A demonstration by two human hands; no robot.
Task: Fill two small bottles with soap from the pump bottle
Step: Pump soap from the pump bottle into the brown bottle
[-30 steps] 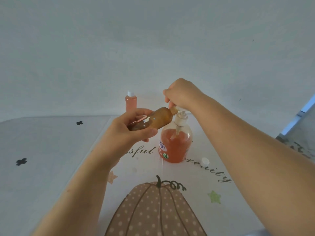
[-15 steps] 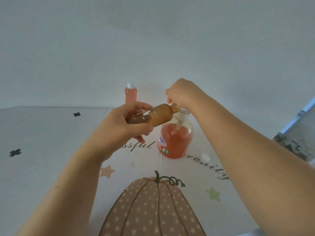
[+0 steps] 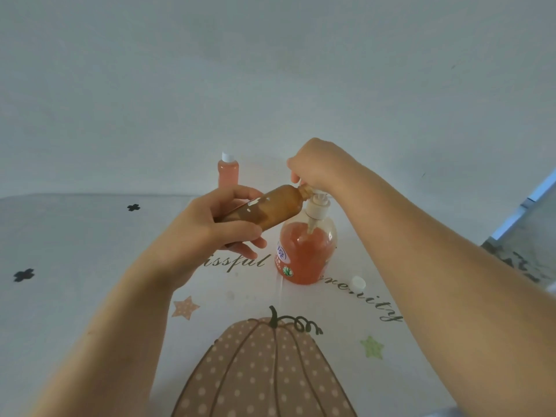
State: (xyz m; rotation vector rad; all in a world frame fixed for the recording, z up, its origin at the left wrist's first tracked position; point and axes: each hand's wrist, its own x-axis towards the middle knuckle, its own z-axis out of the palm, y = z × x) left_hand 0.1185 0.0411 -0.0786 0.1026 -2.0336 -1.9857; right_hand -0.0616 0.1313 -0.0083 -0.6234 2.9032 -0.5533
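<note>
— Fingers [image 3: 240, 194] of the left hand [image 3: 207, 233]: wrapped round the brown small bottle [image 3: 270, 209], centre of the frame, tilted with its neck up against the spout.

— And the right hand [image 3: 316, 167]?

— Curled down over the pump head [image 3: 319, 203] of the pump bottle [image 3: 304, 251], just right of centre. Probably pressing, though hard to tell.

— How far along?

— Past halfway, at a guess. Behind, just above centre, a capped small bottle [image 3: 228, 173], upright and full of pink soap; looks finished.

— Left to do?

— Liquid inside the held one, level hard to read through the brown tint. Perhaps more pumps, then screwing on the loose white cap [image 3: 358, 283], lying on the surface [image 3: 90, 251] to the right of the pump bottle.
</note>
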